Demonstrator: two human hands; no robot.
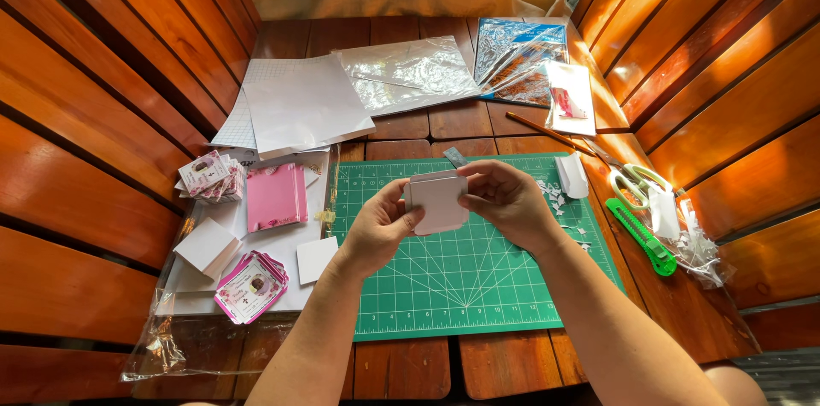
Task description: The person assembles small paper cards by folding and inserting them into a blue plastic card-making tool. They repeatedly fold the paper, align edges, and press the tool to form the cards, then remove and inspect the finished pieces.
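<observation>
Small white folded card (437,203) is pinched shut-fingered at both side edges by left hand (380,227) and right hand (506,199), held above green cutting mat (478,286); folding/assembly step judged mid-way, aligned edges and firm creasing needed next.

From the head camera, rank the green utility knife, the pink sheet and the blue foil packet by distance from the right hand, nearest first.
Measured from the right hand:
1. Green utility knife, just to its right, at the cutting mat's right edge.
2. Blue foil packet, beyond it, toward the table's far right.
3. Pink sheet, across the mat on the left, past the left hand.
</observation>
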